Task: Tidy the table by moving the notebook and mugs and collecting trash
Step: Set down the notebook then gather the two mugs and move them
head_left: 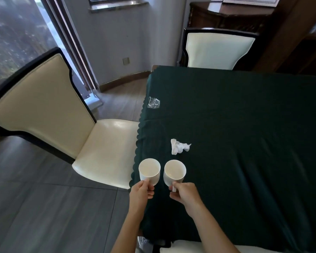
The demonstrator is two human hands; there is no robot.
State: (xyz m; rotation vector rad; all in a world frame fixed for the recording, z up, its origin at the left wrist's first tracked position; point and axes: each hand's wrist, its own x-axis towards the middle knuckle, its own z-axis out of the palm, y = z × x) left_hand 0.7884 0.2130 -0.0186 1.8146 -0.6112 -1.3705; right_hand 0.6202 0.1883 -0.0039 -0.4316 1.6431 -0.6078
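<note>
- Two white mugs are held side by side near the left edge of the table (pixel 244 125), which is covered by a dark green cloth (pixel 226 189).
- The left mug (pixel 149 171) is gripped by the left hand (pixel 140 191); the fingers are closed around the handle side, and the mug is seen at the cloth's scalloped edge, partly over the floor.
- The right mug (pixel 174 172) is gripped by the right hand (pixel 183 195); the fingers are closed on its handle, of which a small white part is seen.
- Both mugs are kept upright with the openings up. Whether they touch the cloth or are lifted cannot be told.
- A crumpled white tissue (pixel 179 147) is lying on the cloth just beyond the right mug.
- A crumpled clear wrapper (pixel 153 102) is lying farther away, near the left edge.
- A cream chair (pixel 62 115) is placed at the left side of the table, and a second chair (pixel 219 50) at the far end.
- No notebook is visible.
</note>
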